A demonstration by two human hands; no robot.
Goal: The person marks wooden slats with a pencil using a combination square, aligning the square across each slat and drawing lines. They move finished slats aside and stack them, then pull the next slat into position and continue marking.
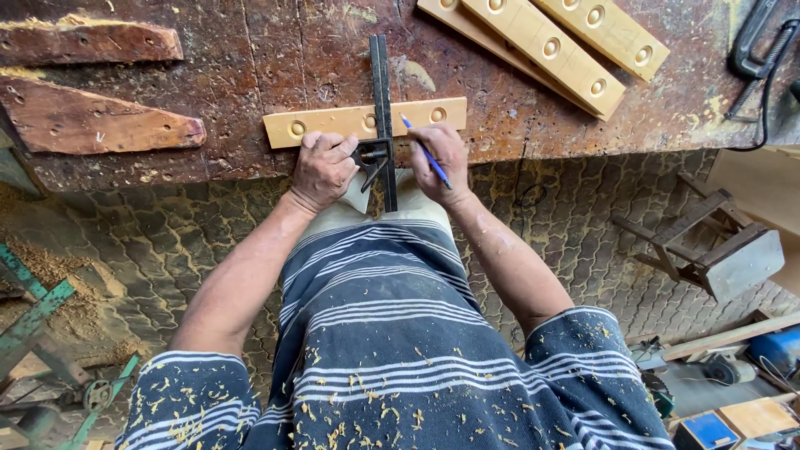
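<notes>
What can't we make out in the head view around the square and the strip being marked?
- Pen tip: too small to tell if it touches the wooden strip.
- Combination square head: mostly covered by the left hand.
- Strip's near edge: hidden under both hands; right hand.
- Any drawn line: not visible.
- Stacked strips: cut by the top edge.

Even, soft daylight fills the frame; shadows are faint, no glare, focus is sharp throughout, with slight wide-angle bending toward the corners.
</notes>
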